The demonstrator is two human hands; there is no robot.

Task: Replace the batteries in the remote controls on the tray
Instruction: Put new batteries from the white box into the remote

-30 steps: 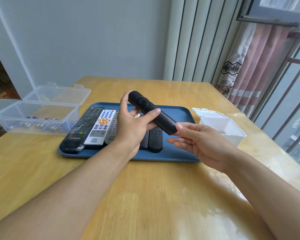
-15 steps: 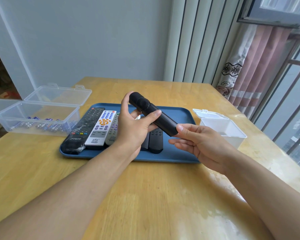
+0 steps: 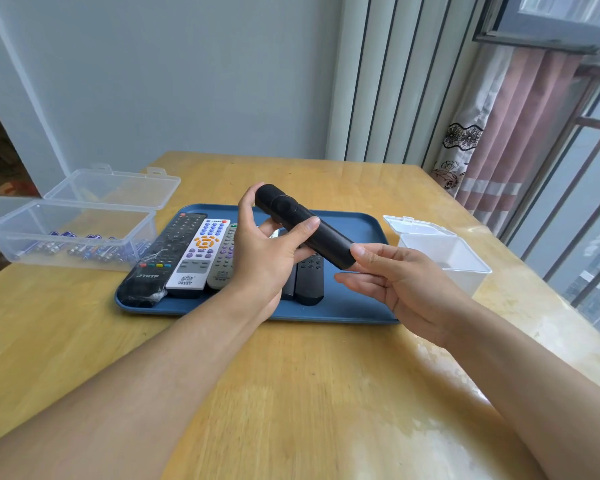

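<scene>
A slim black remote is held slanted above the blue tray. My left hand grips its upper half, thumb across the top face. My right hand pinches the lower end between thumb and fingers. On the tray lie a long black remote, a white remote with orange and purple buttons, a grey remote and two short black remotes, partly hidden behind my left hand.
A clear plastic box with its lid open holds several batteries, left of the tray. A small white open box stands right of the tray. The wooden table stretches toward me; curtains and a window are at the right.
Both hands and the black remote have stayed nearly still. My right thumb has settled a little more onto the remote's lower end.
</scene>
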